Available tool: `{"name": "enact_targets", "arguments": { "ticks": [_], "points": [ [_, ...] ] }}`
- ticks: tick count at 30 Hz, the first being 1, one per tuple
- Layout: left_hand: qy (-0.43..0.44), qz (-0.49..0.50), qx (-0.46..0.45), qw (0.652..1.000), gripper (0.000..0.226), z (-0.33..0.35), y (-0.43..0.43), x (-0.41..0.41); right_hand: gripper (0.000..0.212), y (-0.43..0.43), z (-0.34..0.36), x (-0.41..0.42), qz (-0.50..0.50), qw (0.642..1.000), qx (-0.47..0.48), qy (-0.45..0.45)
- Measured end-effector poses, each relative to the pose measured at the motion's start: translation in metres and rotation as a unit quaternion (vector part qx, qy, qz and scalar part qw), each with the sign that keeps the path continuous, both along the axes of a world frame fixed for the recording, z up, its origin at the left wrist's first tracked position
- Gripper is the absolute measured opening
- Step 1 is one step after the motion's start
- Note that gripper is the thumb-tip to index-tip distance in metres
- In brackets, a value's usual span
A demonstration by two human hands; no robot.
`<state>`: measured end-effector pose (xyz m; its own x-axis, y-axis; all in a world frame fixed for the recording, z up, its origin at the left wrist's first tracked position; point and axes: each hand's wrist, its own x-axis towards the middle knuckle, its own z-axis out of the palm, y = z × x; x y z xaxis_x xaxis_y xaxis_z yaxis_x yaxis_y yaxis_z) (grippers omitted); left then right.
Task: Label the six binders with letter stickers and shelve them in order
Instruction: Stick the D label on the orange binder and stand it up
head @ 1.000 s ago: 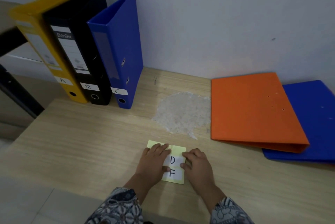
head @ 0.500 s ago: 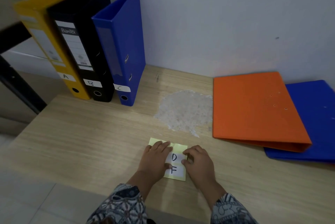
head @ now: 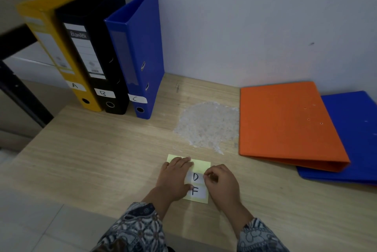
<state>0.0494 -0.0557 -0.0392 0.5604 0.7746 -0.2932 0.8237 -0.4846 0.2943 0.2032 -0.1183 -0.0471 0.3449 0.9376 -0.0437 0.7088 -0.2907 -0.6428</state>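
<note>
Right hand (head: pixel 222 182) has curled tighter over the last half second; its fingers (head: pixel 211 172) now seem to pinch the right edge of the D sticker (head: pixel 195 177), though contact is too small to confirm. Left hand (head: pixel 175 178) lies flat with straight fingers, pinning the yellow backing sheet (head: pixel 202 165) to the worktop (head: pixel 102 160), lower centre of frame. Sticker likely thin, limp and tacky: peel from a corner, slowly.

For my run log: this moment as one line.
left hand: presses yellow sheet | right hand: pinches D sticker | upright: binder A, binder B, binder C | flat: orange binder, blue binder
</note>
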Motion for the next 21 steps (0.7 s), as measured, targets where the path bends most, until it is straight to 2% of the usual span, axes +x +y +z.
{"name": "enact_targets", "arguments": {
  "ticks": [7,12,15,18,21],
  "points": [
    [0.012,0.037,-0.020,0.999,0.086,0.007,0.003,0.008,0.021,0.002,0.009,0.013,-0.077,0.984,-0.012,0.158],
    [0.072,0.052,-0.020,0.996,0.094,0.021,0.006,0.026,0.017,0.004,0.019,0.042,-0.171,0.960,0.010,0.220],
    [0.042,0.077,-0.001,0.996,0.088,0.031,0.007,0.044,0.011,0.002,0.028,0.069,-0.227,0.943,0.065,0.233],
    [-0.008,0.097,-0.009,0.995,0.082,0.038,0.011,0.069,0.006,-0.001,0.038,0.103,-0.294,0.905,0.157,0.264],
    [-0.067,0.106,-0.045,0.991,0.080,0.045,0.011,0.101,0.004,-0.008,0.053,0.139,-0.357,0.873,0.243,0.226]
  ]
}}
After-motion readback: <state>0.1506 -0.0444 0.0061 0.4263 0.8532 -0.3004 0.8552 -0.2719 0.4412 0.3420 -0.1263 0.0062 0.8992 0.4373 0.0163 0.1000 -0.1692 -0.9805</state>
